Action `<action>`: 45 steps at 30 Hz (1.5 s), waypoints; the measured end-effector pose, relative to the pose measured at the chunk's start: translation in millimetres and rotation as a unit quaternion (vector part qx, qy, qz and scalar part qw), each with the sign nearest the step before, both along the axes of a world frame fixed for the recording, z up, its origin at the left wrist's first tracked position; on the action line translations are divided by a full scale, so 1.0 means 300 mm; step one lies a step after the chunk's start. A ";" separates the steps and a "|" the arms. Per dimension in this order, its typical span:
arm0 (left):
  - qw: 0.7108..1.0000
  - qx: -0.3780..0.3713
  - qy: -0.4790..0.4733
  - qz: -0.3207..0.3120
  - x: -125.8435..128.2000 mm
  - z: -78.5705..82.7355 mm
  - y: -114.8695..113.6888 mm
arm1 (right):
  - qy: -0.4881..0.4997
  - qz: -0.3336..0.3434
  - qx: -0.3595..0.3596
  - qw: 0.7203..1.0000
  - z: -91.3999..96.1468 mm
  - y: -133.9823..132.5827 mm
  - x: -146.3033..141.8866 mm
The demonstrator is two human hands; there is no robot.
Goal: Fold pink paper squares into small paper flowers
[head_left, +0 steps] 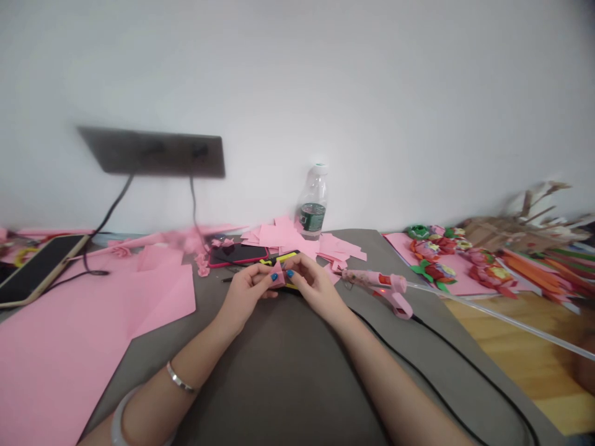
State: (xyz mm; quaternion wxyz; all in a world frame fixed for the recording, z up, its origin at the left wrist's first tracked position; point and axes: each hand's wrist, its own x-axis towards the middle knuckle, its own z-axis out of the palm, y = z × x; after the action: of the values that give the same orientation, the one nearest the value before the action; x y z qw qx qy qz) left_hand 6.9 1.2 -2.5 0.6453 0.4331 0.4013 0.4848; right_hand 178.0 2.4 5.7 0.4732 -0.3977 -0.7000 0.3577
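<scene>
Soft, even daylight; blurred, stretched edges, slight haze.

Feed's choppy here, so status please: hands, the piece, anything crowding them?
Hands: left hand and right hand both pinch small folded pink paper piece. Nearby, pink plastic glue gun lies apart, rightward.

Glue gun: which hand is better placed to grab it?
Right, probably. The glue gun lies just to the right of the right hand; the left hand would have to cross over. Both hands pinch the pink paper piece, so the left would hold it alone.
</scene>
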 end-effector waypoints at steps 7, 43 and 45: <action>0.999 0.043 0.000 0.015 0.001 -0.006 0.000 | -0.032 -0.033 0.051 0.998 -0.001 0.007 -0.009; 0.989 0.111 0.091 0.028 -0.006 0.010 0.001 | 0.061 0.014 -0.082 0.995 -0.003 -0.001 -0.015; 0.988 0.117 0.094 0.023 -0.005 0.015 -0.002 | 0.033 0.015 -0.068 0.997 0.000 -0.007 -0.015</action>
State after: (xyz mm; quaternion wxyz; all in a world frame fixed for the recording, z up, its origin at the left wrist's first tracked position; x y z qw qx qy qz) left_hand 5.5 0.5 1.9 0.5386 0.5395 0.4106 0.5002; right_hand 173.5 0.2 5.7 0.4620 -0.4064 -0.6642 0.4246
